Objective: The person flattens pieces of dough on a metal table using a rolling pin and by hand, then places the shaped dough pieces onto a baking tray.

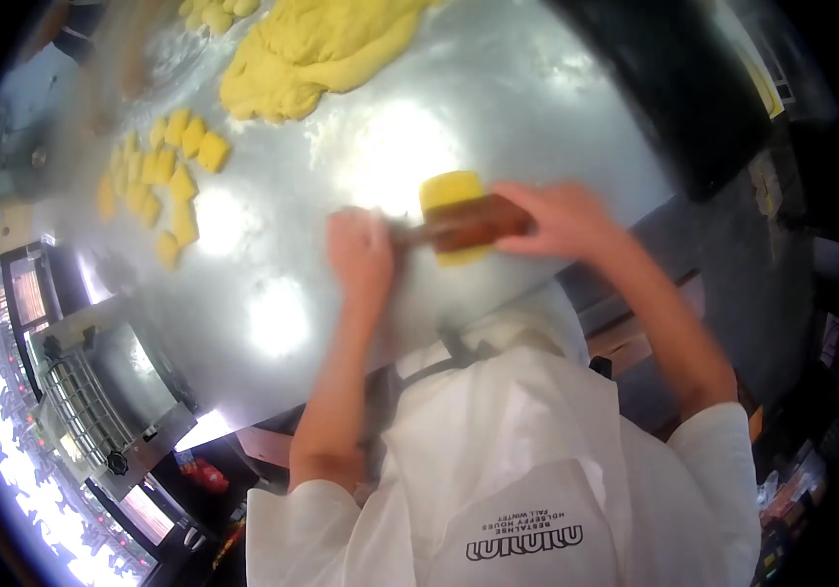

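A brown rolling pin lies across a flat piece of yellow dough, which shows above and below it. My left hand is closed around the pin's left handle, somewhat blurred. At the other end, my right hand has its fingers wrapped round the pin. Both hands are low over the shiny metal table, near its front edge.
Several small yellow dough pieces are spread at the left. A large dough mass sits at the back, with more pieces beside it. A black object stands at the back right. Metal equipment is at the lower left.
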Motion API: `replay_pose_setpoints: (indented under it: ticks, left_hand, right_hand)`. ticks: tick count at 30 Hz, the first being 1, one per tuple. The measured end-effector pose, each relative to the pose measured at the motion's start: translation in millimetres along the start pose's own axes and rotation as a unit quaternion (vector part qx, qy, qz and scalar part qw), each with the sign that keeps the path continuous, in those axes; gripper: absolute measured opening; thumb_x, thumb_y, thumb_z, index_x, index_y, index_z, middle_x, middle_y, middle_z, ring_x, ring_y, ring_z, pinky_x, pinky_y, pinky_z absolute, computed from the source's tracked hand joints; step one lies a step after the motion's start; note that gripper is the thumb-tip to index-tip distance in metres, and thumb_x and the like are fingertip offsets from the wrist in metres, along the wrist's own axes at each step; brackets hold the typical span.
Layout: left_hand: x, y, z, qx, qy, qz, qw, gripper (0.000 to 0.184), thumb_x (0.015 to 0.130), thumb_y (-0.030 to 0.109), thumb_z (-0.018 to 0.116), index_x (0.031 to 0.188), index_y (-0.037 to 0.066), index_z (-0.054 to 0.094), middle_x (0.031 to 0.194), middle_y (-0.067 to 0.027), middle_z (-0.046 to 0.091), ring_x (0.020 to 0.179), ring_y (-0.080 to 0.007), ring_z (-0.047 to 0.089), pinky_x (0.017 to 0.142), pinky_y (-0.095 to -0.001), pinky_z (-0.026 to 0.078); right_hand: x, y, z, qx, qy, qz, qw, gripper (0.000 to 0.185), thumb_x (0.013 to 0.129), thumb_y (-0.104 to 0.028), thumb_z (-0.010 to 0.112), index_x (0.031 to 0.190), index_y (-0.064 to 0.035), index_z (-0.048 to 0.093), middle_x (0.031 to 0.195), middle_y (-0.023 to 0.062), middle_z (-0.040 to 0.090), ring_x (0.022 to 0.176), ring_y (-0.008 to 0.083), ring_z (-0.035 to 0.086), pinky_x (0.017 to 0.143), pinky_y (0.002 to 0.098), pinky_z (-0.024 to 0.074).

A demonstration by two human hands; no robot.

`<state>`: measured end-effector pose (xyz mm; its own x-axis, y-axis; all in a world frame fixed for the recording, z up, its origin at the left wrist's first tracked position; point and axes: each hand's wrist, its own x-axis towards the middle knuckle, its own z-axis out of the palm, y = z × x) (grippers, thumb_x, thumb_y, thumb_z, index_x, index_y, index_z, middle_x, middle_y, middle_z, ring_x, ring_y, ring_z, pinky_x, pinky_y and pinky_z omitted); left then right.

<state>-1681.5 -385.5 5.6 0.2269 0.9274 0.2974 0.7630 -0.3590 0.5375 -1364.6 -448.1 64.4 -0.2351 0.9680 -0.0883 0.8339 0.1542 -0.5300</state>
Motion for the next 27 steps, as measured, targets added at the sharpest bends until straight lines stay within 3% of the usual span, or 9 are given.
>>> replay_pose_setpoints:
  ticks: [2,5,11,16,19,20,23,24,27]
  left_hand:
    - [4,-8,25,0.107,-0.056,0.034,0.992,0.038,0.106,0.022,0.053,0.076,0.004,0.067,0.079,-0.0143,0.063,0.077,-0.0383,0.059,0.071,-0.0484,0.046]
    - [32,2,24,0.075,-0.028,0.042,0.996,0.041,0.105,0.023,0.056,0.069,0.005,0.061,0.069,-0.0137,0.058,0.068,-0.0387,0.057,0.066,-0.0505,0.044]
    - [-39,14,10,0.074,-0.040,0.072,0.994,0.031,0.100,0.018,0.059,0.072,0.004,0.062,0.073,-0.0143,0.060,0.070,-0.0364,0.056,0.063,-0.0471,0.044]
    - [-9,16,13,0.077,-0.069,0.026,0.994,0.032,0.099,0.017,0.058,0.070,0.006,0.063,0.071,-0.0136,0.059,0.069,-0.0351,0.057,0.061,-0.0458,0.045]
    - [-40,8,12,0.067,-0.063,0.063,0.994,0.034,0.101,0.019,0.059,0.070,0.006,0.063,0.072,-0.0136,0.061,0.069,-0.0358,0.057,0.063,-0.0470,0.046]
    - [-46,15,9,0.081,-0.055,0.065,0.993,0.035,0.102,0.021,0.058,0.070,0.006,0.063,0.073,-0.0139,0.062,0.069,-0.0360,0.058,0.065,-0.0480,0.046]
    - [-36,17,12,0.069,-0.078,0.006,0.994,0.036,0.103,0.021,0.058,0.071,0.006,0.063,0.074,-0.0137,0.062,0.069,-0.0370,0.058,0.065,-0.0489,0.046]
    - [-13,24,1,0.059,-0.137,-0.004,0.989,0.033,0.104,0.023,0.058,0.078,0.004,0.068,0.077,-0.0140,0.065,0.072,-0.0359,0.062,0.068,-0.0476,0.048]
    - [28,26,-7,-0.104,-0.078,-0.118,0.984,0.026,0.104,0.024,0.061,0.099,0.001,0.071,0.087,-0.0158,0.070,0.081,-0.0345,0.066,0.073,-0.0461,0.051]
  right_hand:
    - [30,2,12,-0.013,-0.046,0.032,0.998,0.066,0.086,-0.059,0.072,0.135,-0.0169,0.059,0.094,0.0134,0.076,0.083,0.0396,0.072,0.074,0.0465,0.0560]
    - [58,9,20,0.047,0.085,0.078,0.992,0.059,0.091,-0.059,0.068,0.129,-0.0150,0.061,0.094,0.0139,0.075,0.082,0.0387,0.072,0.071,0.0456,0.0554]
    - [-15,-5,34,-0.027,0.082,-0.080,0.993,0.065,0.086,-0.054,0.074,0.131,-0.0084,0.063,0.088,0.0146,0.073,0.078,0.0365,0.071,0.072,0.0450,0.0549]
    - [8,3,33,0.025,0.088,0.025,0.995,0.074,0.081,-0.058,0.078,0.135,-0.0104,0.060,0.086,0.0140,0.072,0.078,0.0370,0.070,0.069,0.0456,0.0530]
    - [-20,-4,33,-0.013,0.046,-0.044,0.998,0.079,0.079,-0.059,0.079,0.138,-0.0104,0.059,0.086,0.0149,0.072,0.076,0.0377,0.069,0.069,0.0457,0.0527]
    - [-29,-9,33,-0.020,0.078,-0.070,0.994,0.082,0.078,-0.060,0.081,0.139,-0.0108,0.058,0.086,0.0153,0.072,0.077,0.0385,0.070,0.070,0.0452,0.0534]
    - [-23,-5,33,0.042,0.039,0.039,0.998,0.081,0.077,-0.060,0.082,0.139,-0.0121,0.060,0.086,0.0146,0.072,0.077,0.0374,0.070,0.072,0.0443,0.0545]
    - [-18,1,32,0.090,0.064,0.091,0.990,0.075,0.081,-0.058,0.080,0.137,-0.0121,0.061,0.088,0.0153,0.073,0.079,0.0365,0.071,0.074,0.0433,0.0549]
    - [-4,24,28,0.234,0.133,0.243,0.932,0.058,0.091,-0.053,0.073,0.132,-0.0120,0.066,0.094,0.0176,0.074,0.086,0.0336,0.074,0.080,0.0400,0.0561]
